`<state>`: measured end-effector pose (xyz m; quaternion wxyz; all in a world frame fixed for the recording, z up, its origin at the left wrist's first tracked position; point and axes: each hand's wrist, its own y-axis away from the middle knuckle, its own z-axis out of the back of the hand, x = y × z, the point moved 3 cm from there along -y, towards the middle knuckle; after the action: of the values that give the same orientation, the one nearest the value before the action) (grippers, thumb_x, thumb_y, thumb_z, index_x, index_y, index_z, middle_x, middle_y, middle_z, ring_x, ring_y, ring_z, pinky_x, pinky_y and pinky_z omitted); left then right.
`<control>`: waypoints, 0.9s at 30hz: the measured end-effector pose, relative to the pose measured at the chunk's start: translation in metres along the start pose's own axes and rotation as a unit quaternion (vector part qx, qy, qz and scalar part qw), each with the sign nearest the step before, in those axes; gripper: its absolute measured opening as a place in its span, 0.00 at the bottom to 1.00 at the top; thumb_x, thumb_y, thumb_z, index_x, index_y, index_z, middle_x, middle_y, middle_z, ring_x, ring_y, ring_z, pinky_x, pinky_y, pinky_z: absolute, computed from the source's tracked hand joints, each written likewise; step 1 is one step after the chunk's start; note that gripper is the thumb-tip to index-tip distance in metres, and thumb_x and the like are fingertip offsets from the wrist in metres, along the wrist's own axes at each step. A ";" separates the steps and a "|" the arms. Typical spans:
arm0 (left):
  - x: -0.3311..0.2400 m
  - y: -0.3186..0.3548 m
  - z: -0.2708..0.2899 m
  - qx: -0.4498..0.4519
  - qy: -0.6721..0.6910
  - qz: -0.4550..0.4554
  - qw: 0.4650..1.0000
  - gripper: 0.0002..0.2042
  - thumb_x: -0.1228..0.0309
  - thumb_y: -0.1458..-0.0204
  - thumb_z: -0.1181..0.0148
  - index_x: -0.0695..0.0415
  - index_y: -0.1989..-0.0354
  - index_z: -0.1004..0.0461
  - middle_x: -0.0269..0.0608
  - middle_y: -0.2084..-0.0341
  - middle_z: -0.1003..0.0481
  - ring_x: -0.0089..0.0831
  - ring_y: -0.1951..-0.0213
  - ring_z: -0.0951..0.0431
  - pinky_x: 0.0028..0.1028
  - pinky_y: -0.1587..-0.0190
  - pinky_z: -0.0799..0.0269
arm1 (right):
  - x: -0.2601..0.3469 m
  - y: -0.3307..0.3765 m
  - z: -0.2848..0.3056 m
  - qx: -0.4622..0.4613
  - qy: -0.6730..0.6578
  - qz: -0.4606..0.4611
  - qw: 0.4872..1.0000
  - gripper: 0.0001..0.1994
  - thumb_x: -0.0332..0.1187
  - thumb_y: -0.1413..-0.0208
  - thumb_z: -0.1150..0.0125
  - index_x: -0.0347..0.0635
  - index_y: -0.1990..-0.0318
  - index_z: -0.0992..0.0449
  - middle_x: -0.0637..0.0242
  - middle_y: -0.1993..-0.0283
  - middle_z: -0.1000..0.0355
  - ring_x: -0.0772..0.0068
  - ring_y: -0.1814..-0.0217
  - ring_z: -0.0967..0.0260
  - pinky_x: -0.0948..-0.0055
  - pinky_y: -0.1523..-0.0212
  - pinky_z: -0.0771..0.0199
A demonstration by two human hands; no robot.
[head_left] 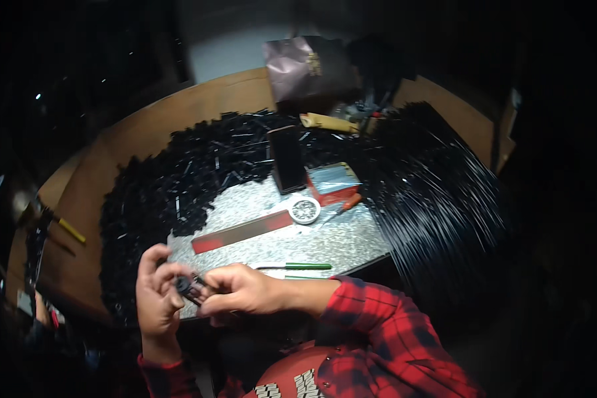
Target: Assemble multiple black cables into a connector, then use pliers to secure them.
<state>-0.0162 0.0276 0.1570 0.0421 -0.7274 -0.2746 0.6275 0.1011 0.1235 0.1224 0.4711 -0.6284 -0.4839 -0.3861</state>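
Note:
Between my two hands, over the near left edge of the work surface, is a small black part (187,286) with a roundish end. Its exact kind is too small and blurred to tell. My right hand (242,290) grips it between thumb and fingers from the right. The fingers of my left hand (158,292) curl about its left end, with the index finger raised. Just right of my right hand lies a tool with a green handle (308,266). Beyond the hands, a flat red and grey metal strip (242,233) rests on the speckled mat (351,249).
A large heap of short black pieces (156,179) lines the left and back. Long thin black strands (438,192) lie at the right. Mid-table are a round white dish (304,210), red box (335,182), orange-handled tool (351,201) and upright dark phone-like slab (287,158). A paper bag (305,69) stands behind.

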 end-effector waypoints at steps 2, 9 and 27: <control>0.009 0.007 0.023 -0.018 -0.055 -0.020 0.998 0.25 0.70 0.57 0.29 0.62 0.56 0.39 0.36 0.73 0.26 0.19 0.72 0.25 0.15 0.66 0.29 | 0.005 0.002 -0.001 -0.076 0.107 0.058 0.990 0.11 0.32 0.47 0.37 0.37 0.74 0.33 0.67 0.77 0.29 0.79 0.75 0.30 0.78 0.76 0.33; 0.008 0.016 0.002 -0.044 -0.265 0.013 0.963 0.14 0.86 0.51 0.45 0.68 0.55 0.28 0.38 0.67 0.25 0.21 0.67 0.25 0.19 0.62 0.31 | -0.012 0.009 0.005 -0.152 0.281 0.154 0.935 0.11 0.33 0.46 0.40 0.33 0.72 0.32 0.60 0.80 0.30 0.71 0.77 0.30 0.71 0.76 0.33; 0.018 0.028 -0.002 -0.054 -0.314 0.000 0.948 0.12 0.81 0.49 0.46 0.69 0.56 0.28 0.40 0.68 0.26 0.22 0.66 0.27 0.20 0.62 0.33 | -0.026 0.022 0.008 -0.150 0.287 0.148 0.934 0.10 0.34 0.41 0.47 0.36 0.66 0.36 0.56 0.81 0.35 0.59 0.79 0.35 0.66 0.77 0.38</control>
<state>-0.0033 0.0124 0.1296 -0.0850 -0.4948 -0.3074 0.8083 0.1164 0.1228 0.0909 0.5423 -0.6183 -0.1662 -0.5440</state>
